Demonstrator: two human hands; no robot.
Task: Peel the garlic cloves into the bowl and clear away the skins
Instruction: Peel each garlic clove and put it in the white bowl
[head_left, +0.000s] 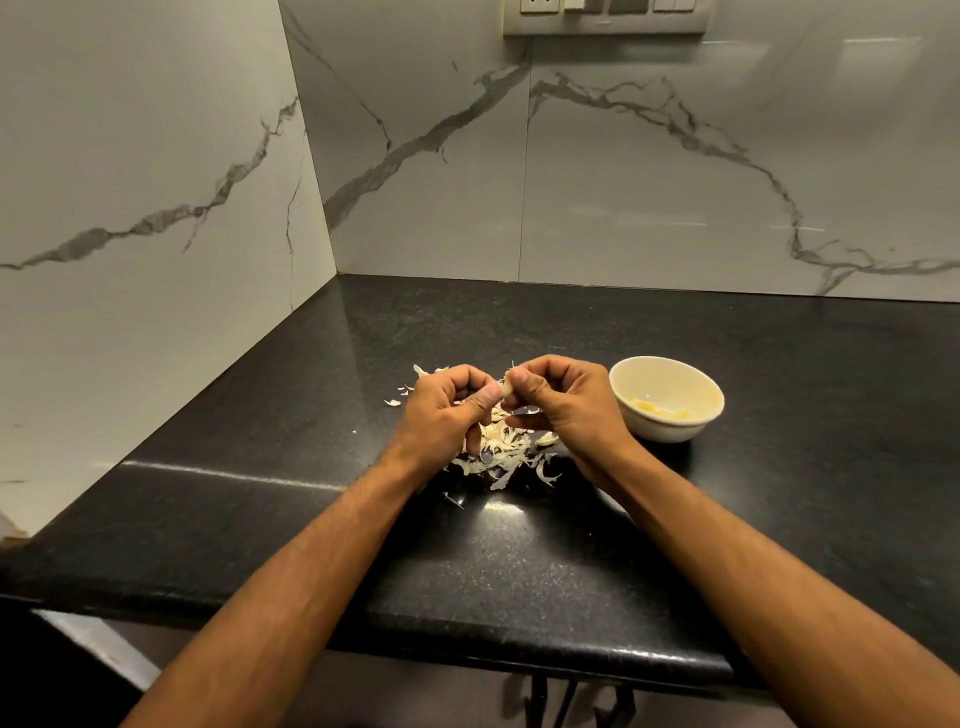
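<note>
Right now both hands hold one garlic clove (505, 388) above the black desk (519, 561). The left hand (445, 410) pinches it with thumb and fingers, and the right hand (558, 400) pinches its other end. Dry skins (501, 452) lie in a pile under the hands. Just to the right sits a cream bowl (666, 398) with peeled cloves (655, 408) inside.

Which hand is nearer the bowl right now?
The right hand. It sits just left of the bowl, pinching the garlic clove. The left hand grips the clove's other side, farther from the bowl, over the skins.
</note>
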